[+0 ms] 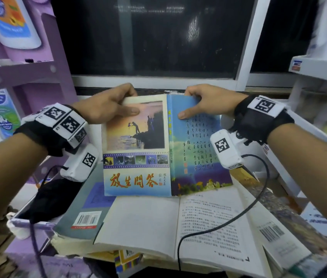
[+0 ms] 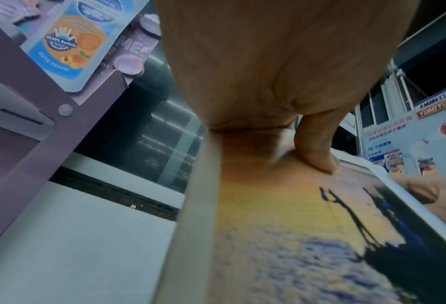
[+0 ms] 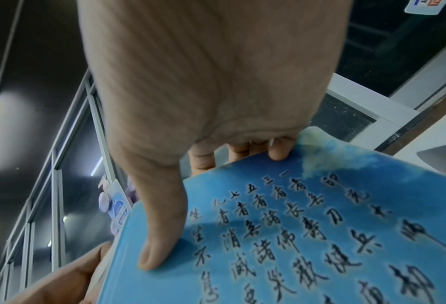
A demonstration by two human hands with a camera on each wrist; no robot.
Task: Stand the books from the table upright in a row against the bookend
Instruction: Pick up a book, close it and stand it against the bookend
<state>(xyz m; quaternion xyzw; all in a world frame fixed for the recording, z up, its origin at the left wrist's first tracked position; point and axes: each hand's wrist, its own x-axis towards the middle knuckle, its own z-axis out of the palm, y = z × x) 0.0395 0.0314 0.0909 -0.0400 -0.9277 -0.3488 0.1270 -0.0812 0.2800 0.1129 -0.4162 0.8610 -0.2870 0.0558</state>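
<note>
Purple shelf (image 1: 28, 77): stands at the far left, with printed pouches on it.
Left hand (image 1: 106, 106): grip closed on the front cover of the blue book (image 1: 136, 149) at its top left corner, thumb (image 2: 318, 148) pressed flat on the sunset picture, the other fingers behind the cover.
Blue book: held open, covers facing up, spine in the middle, raised above the other books; its lower edge overlaps the open book beneath it.
Right hand (image 1: 204, 103): grip closed on the back cover at the top edge, thumb (image 3: 162, 232) on the blue cover beside the printed writing, fingers (image 3: 278, 150) curled over the top edge.
Grey book (image 1: 84, 213): lies flat on the surface at lower left, barcode up, partly under the open book.
Open book (image 1: 178, 223): lies flat with its pages up, in front of the person, on top of other books.
Black cable (image 1: 228, 219): trails from the right wrist across the open pages.
White shelf (image 1: 319, 69): at the far right.
</note>
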